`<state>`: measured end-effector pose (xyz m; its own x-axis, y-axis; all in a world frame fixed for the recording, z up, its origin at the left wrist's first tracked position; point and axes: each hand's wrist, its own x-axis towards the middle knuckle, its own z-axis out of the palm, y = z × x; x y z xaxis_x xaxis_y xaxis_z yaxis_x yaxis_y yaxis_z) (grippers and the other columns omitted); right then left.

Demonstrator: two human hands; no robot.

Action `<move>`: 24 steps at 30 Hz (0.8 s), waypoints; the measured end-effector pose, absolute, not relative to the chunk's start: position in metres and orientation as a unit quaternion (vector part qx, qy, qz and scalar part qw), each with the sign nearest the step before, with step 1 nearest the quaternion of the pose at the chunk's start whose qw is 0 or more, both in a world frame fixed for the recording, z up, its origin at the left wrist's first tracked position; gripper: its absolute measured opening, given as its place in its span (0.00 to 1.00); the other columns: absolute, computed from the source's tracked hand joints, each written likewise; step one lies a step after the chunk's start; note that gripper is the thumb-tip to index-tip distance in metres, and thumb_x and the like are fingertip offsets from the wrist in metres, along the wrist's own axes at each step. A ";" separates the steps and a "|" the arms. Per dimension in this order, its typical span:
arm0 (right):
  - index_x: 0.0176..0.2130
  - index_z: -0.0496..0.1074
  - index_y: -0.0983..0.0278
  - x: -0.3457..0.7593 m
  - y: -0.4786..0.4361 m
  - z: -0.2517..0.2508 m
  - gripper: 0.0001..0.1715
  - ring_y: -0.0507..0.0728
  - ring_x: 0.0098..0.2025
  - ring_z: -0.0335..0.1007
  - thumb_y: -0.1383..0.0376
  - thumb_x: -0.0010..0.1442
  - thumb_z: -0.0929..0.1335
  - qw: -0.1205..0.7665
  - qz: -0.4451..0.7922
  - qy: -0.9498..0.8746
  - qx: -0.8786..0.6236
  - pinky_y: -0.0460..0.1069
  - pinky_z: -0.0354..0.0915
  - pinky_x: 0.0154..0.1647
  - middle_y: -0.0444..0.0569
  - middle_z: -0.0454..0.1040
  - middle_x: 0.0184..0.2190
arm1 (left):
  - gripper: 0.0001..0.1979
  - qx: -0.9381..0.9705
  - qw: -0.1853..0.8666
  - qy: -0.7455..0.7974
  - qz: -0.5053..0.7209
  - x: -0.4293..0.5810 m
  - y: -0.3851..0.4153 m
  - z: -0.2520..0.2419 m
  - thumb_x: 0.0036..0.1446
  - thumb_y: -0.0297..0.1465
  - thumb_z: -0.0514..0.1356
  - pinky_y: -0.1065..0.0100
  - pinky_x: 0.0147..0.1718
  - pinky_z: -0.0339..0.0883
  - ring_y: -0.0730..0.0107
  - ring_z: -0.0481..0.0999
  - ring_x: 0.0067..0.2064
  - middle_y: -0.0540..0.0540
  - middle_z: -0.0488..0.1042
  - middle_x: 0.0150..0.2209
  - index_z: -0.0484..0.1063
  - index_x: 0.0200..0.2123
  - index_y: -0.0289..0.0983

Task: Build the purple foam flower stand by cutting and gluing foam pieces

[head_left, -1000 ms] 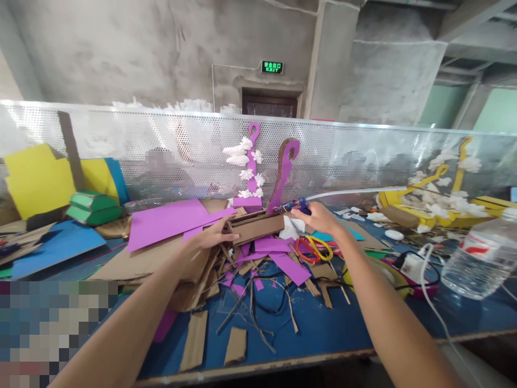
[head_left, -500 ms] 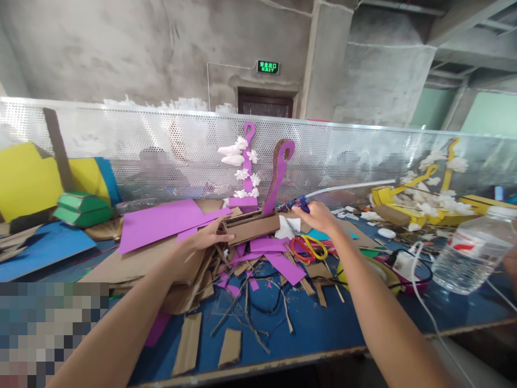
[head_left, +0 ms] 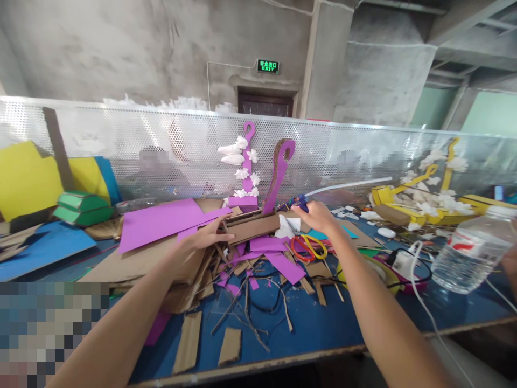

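My left hand (head_left: 210,233) grips the left end of a brown cardboard box piece (head_left: 252,228), its thumb lying along the near side. From the far side of that piece rises a purple hook-shaped neck (head_left: 277,180) with bare cardboard edges. My right hand (head_left: 317,215) is wrapped round a blue glue gun (head_left: 299,203), whose long clear glue stick (head_left: 351,185) juts out to the right. The gun's front points left toward the foot of the neck. Whether its nozzle touches the cardboard I cannot tell.
Purple sheets (head_left: 161,223) and cardboard offcuts lie around the box piece. Yellow-and-red-handled scissors (head_left: 315,248) rest near my right wrist. A water bottle (head_left: 470,253) and a white cable (head_left: 418,285) are at right. Behind stands a perforated metal screen (head_left: 194,140).
The tail of the glue stick has shifted slightly left and up with the glue gun. My left hand and the cardboard piece stay where they were.
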<state>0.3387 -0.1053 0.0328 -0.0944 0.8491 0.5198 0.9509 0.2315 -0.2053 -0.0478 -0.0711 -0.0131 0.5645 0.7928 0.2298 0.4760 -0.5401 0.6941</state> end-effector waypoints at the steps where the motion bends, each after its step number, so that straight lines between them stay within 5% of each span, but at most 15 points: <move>1: 0.38 0.80 0.65 0.339 -0.106 0.033 0.32 0.67 0.45 0.77 0.45 0.67 0.61 0.276 -0.090 -0.734 -0.614 0.51 0.64 0.42 0.62 0.81 0.37 | 0.46 0.836 0.292 0.376 0.271 -0.048 -0.072 -0.013 0.55 0.49 0.64 0.46 0.64 0.59 0.44 0.62 0.66 0.41 0.59 0.69 0.47 0.71 0.46; 24: 0.34 0.79 0.65 0.340 -0.110 0.037 0.33 0.65 0.43 0.78 0.44 0.67 0.59 0.255 -0.092 -0.741 -0.614 0.48 0.62 0.38 0.61 0.81 0.34 | 0.47 0.842 0.293 0.366 0.267 -0.050 -0.069 -0.015 0.56 0.48 0.64 0.49 0.63 0.61 0.48 0.65 0.66 0.41 0.61 0.68 0.45 0.72 0.45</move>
